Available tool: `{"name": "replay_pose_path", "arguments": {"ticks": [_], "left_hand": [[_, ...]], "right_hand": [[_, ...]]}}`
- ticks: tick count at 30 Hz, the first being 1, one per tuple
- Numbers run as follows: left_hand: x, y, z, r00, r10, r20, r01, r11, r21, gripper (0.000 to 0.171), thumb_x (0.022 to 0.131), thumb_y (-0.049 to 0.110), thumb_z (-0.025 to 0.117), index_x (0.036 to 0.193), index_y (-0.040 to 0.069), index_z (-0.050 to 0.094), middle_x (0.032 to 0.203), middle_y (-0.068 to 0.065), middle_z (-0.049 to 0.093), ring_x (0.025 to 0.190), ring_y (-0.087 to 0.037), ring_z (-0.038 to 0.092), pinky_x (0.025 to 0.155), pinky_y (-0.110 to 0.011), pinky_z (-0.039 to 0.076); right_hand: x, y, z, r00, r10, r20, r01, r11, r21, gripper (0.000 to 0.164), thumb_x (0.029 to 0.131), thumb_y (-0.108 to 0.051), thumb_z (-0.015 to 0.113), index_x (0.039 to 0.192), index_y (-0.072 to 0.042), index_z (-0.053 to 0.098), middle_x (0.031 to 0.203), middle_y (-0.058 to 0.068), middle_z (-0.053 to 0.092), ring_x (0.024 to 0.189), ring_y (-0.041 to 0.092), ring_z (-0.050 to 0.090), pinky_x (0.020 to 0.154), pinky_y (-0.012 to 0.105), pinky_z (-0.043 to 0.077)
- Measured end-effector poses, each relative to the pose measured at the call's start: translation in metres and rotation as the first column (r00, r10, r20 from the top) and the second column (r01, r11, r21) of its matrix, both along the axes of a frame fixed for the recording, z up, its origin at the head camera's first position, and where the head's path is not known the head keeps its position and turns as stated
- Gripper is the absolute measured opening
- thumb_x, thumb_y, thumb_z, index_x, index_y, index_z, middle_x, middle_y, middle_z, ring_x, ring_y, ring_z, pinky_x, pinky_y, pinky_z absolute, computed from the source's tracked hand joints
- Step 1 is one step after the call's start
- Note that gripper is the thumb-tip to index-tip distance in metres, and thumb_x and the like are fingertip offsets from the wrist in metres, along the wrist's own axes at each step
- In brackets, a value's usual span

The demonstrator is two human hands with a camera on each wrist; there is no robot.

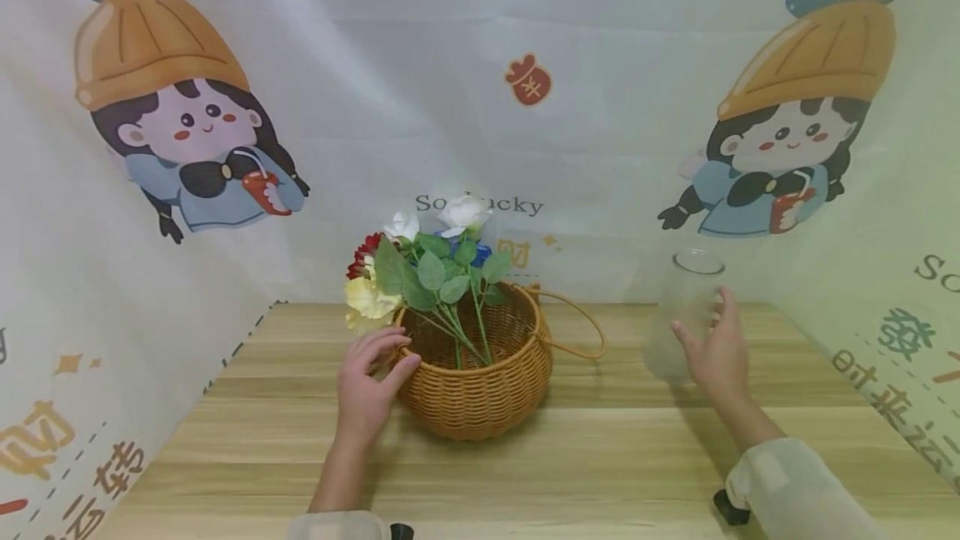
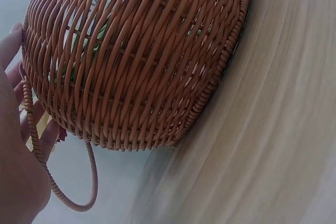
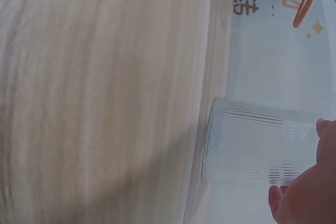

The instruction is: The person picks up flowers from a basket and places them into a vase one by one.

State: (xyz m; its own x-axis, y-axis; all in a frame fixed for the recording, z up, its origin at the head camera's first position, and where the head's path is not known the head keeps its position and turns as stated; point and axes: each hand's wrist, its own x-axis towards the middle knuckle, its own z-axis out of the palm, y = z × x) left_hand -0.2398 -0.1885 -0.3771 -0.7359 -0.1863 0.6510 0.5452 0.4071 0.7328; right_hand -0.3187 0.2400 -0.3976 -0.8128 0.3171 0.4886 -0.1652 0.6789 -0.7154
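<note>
On the left, my left hand (image 1: 367, 390) holds the rim of a round brown wicker basket (image 1: 476, 402), thumb and fingers either side of it. In the left wrist view a looped basket handle (image 2: 92, 177) passes beside the palm. Artificial flowers with green leaves (image 1: 431, 269) stand in the basket: white, yellow, red and blue blooms leaning left, stems inside. To the right, an upright clear ribbed glass vase (image 1: 670, 344) stands on the table. My right hand (image 1: 722, 357) is at its near right side, thumb and fingers spread apart around it, fingertips close to the glass.
The wooden table (image 1: 600, 457) runs back to a pale printed cloth (image 1: 615, 148) that hangs behind and at both sides. A second looped handle (image 1: 600, 336) sticks out from the basket's right side toward the vase.
</note>
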Motion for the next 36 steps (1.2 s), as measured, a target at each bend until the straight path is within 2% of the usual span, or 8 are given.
{"name": "replay_pose_path", "arguments": {"ticks": [5, 13, 18, 29, 36], "left_hand": [[-0.001, 0.001, -0.001, 1.0, -0.002, 0.001, 0.002, 1.0, 0.008, 0.024, 0.077, 0.001, 0.08, 0.098, -0.004, 0.07, 0.117, -0.016, 0.066, 0.111, -0.022, 0.052, 0.092, -0.029, 0.047], [-0.023, -0.01, -0.026, 1.0, -0.011, -0.015, 0.011, 0.999, 0.036, 0.025, 0.076, 0.003, 0.082, 0.099, 0.005, 0.073, 0.118, -0.008, 0.066, 0.111, -0.013, 0.05, 0.09, -0.018, 0.046], [-0.024, -0.012, -0.027, 0.999, -0.024, -0.034, 0.025, 0.999, 0.041, 0.024, 0.077, 0.006, 0.083, 0.099, 0.007, 0.073, 0.118, -0.004, 0.066, 0.111, -0.013, 0.051, 0.089, -0.019, 0.047], [-0.026, -0.013, -0.026, 1.0, -0.023, 0.005, 0.022, 0.998, 0.052, 0.025, 0.076, 0.007, 0.083, 0.099, 0.006, 0.073, 0.119, -0.008, 0.066, 0.112, -0.011, 0.051, 0.091, -0.02, 0.046], [-0.026, -0.013, -0.028, 1.0, -0.023, 0.008, 0.022, 0.998, 0.053, 0.025, 0.075, 0.007, 0.084, 0.098, 0.007, 0.073, 0.118, -0.003, 0.066, 0.112, -0.011, 0.051, 0.09, -0.019, 0.046]], "right_hand": [[0.002, 0.001, 0.0, 1.0, 0.016, -0.017, -0.017, 0.999, -0.035, 0.083, 0.087, -0.011, 0.073, 0.15, -0.004, 0.019, 0.137, 0.032, 0.043, 0.119, 0.05, 0.046, 0.092, 0.063, 0.041], [0.001, 0.001, -0.002, 0.998, 0.025, -0.052, -0.028, 0.998, -0.049, 0.082, 0.086, -0.011, 0.074, 0.149, -0.007, 0.023, 0.137, 0.031, 0.044, 0.118, 0.049, 0.048, 0.091, 0.063, 0.043], [0.001, -0.002, -0.001, 0.998, 0.038, -0.05, -0.041, 0.997, -0.064, 0.082, 0.085, -0.011, 0.075, 0.149, -0.007, 0.024, 0.138, 0.03, 0.044, 0.117, 0.048, 0.049, 0.091, 0.061, 0.044], [0.006, -0.012, -0.001, 0.991, 0.13, -0.044, -0.133, 0.988, -0.081, 0.08, 0.086, -0.008, 0.074, 0.149, -0.007, 0.025, 0.139, 0.031, 0.042, 0.116, 0.049, 0.049, 0.09, 0.061, 0.046], [0.007, -0.016, -0.006, 0.984, 0.169, -0.062, -0.173, 0.983, -0.06, 0.083, 0.086, -0.007, 0.075, 0.15, -0.006, 0.023, 0.138, 0.033, 0.041, 0.115, 0.052, 0.049, 0.09, 0.061, 0.046]]}}
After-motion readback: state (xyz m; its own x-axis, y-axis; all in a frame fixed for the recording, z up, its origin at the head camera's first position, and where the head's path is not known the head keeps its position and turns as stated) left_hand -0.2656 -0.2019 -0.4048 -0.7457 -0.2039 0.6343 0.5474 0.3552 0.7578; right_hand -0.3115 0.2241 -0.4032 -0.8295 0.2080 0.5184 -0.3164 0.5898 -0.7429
